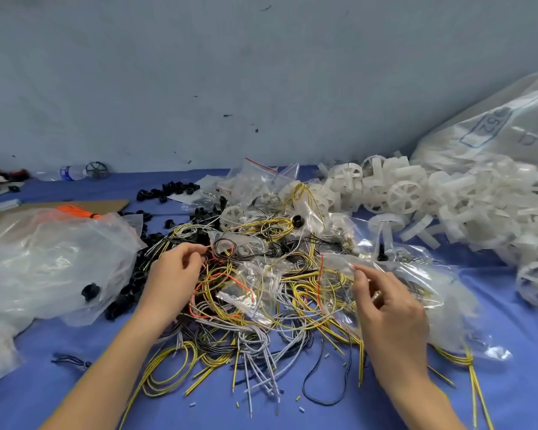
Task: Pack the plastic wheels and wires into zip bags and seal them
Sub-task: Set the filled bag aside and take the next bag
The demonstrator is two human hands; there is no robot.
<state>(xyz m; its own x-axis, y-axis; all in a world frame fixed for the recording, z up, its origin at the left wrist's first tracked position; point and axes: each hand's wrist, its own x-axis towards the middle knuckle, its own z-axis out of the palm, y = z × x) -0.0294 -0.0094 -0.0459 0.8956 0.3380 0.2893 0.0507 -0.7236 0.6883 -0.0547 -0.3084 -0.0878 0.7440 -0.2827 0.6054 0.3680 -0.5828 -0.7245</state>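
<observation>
Blue cloth (528, 330) covers the work table, with a pale grey wall (261, 72) behind it. At nine o'clock lies a large clear bag (53, 259), and just beyond it, towards ten, an orange wire bundle (78, 210) and scattered black plastic rings (174, 189). Coming in from seven o'clock, the left hand (173, 274) has its fingers curled, with thumb and forefinger meeting on a small black wire coil (227, 246) at the near-left edge of the heap. The loose wires (292, 305), yellow, grey and black, sprawl across the centre down to six o'clock. From five o'clock the right hand (392, 315) pinches the film of a clear zip bag (441, 287) near its mouth, the bag lying over the wires at four o'clock. White plastic wheels (404, 193) pile up from one to three o'clock, spilling from a white sack (494, 128). The step in hand looks like loading wire into the bag. Next, the coil likely needs lifting free of the tangle while the right hand spreads the bag's mouth to take it; snagged strands may drag along.
</observation>
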